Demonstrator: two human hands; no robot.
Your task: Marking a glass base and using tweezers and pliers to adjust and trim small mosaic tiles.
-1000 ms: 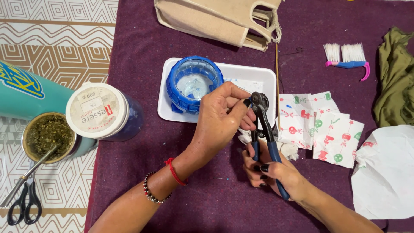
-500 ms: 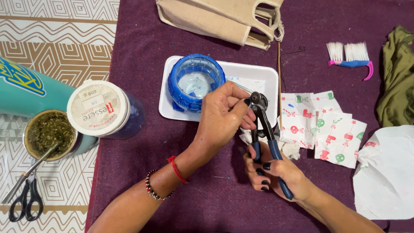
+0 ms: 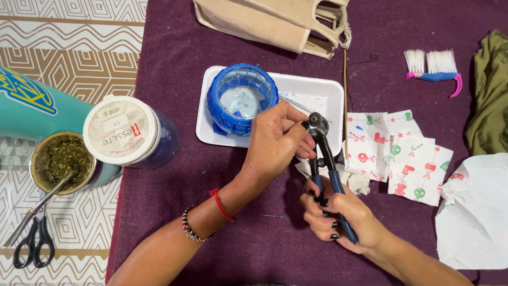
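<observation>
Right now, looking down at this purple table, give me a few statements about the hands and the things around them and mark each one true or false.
1. The right hand grips the blue handles of the nippers. True.
2. The left hand rests on the scissors. False: its fingers are up at the nippers' head; the scissors lie off at the left edge.
3. The blue ring-shaped piece sits in the white tray. True.
4. The brush lies inside the tray. False: it lies on the cloth at the upper right.
5. Printed paper pieces lie right of the nippers. True.
</observation>
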